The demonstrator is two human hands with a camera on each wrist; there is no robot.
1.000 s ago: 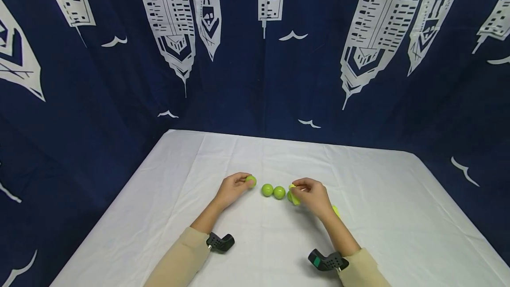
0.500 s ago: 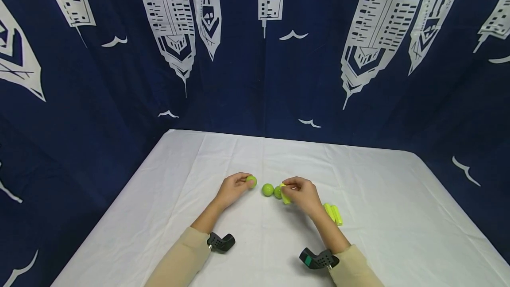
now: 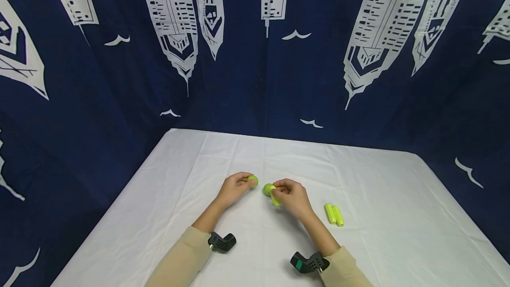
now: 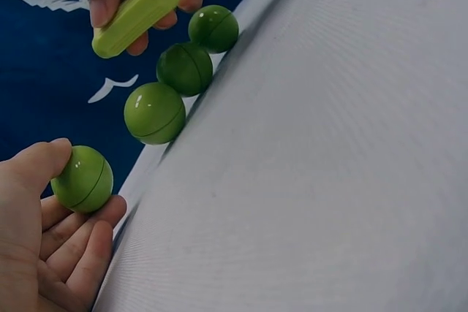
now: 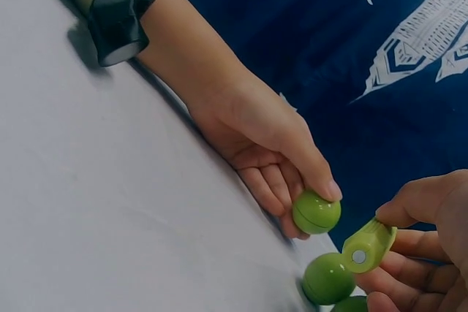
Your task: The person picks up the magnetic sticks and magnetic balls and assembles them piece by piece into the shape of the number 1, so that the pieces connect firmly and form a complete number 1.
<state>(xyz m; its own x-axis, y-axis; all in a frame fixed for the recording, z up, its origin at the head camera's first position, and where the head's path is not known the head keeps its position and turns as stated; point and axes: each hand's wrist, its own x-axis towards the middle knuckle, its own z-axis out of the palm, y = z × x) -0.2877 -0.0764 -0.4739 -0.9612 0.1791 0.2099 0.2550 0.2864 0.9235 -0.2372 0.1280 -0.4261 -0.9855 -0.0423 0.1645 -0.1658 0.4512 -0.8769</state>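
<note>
In the head view, my left hand (image 3: pixel 233 190) pinches a glossy green ball (image 3: pixel 253 181) between thumb and fingers; a thin seam circles it in the left wrist view. My right hand (image 3: pixel 294 197) pinches a yellow-green rod (image 4: pixel 139 16), whose end bears a round metal disc in the right wrist view. That rod is close to the nearest of the green balls on the table, a green ball (image 3: pixel 268 189) right of my left hand. Three such balls stand in a row in the left wrist view, including the middle ball (image 4: pixel 185 69); my right hand hides two of them from the head camera.
Two more yellow-green rods, a left rod (image 3: pixel 330 213) and a right rod (image 3: pixel 338 215), lie side by side to the right of my right forearm. A white cloth (image 3: pixel 382 189) covers the table. Behind it hangs a dark blue curtain (image 3: pixel 247 87) printed with white buildings.
My right hand has moved left along the row of balls with the rod, and the two rods on the table have come into view. My left hand keeps its hold on its ball.
</note>
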